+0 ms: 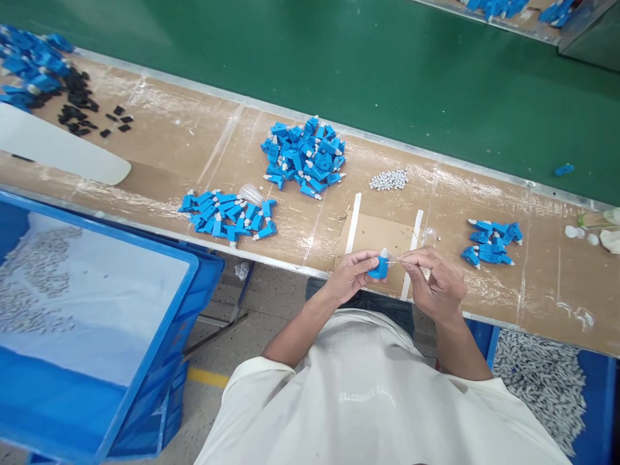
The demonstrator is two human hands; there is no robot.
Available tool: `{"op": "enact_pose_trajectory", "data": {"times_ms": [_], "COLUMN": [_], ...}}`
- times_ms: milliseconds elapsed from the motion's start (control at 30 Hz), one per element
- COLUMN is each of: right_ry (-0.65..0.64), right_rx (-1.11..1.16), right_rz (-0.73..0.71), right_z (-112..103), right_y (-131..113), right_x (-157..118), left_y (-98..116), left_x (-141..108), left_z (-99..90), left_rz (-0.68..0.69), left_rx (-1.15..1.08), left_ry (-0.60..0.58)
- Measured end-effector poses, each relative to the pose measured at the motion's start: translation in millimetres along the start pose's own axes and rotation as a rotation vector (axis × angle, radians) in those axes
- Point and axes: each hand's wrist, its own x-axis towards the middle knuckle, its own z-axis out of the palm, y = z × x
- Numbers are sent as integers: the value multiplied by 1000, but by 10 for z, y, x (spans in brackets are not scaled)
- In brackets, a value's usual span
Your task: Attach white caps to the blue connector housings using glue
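My left hand (352, 274) pinches a blue plastic part (378, 268) with a whitish tip pointing up, over the table's front edge. From the right, my right hand (433, 278) holds a thin pale stick (394, 261) between thumb and fingers, its end close to the blue part. Whether stick and part touch is too small to tell. Beneath the hands lies a cardboard sheet (380, 234) with white tape strips along two sides. Behind it sits a small pile of grey-white pieces (389, 179). A small clear container (429, 236) stands just behind my right hand.
Blue parts lie in a large heap (305, 155), a front group (230, 214) and a right group (491, 242). Black pieces (77, 103) and a white panel (62, 145) are at left. Blue bins (186, 290) stand below left; another bin (598, 394) is below right.
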Motion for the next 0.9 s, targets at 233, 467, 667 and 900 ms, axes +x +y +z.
{"op": "enact_pose_trajectory", "data": {"times_ms": [233,467,667,900], "right_ry": [-25,155,153,-81], "right_rx": [21,187,143,-5], "right_rz": [-47,92,250,255], "right_z": [-4,2,-15,79], "right_y": [6,-15,60,278], "right_x": [15,24,-50,-107], "left_y": [-8,27,57,52], "left_x": [-1,-1,2,5], "left_z": [-14,-59,-101,-173], "left_rz": [-15,-44,-55,-55], "left_rx": [-10,-48,-107,-137], "left_ry": [18,9,-20,6]}}
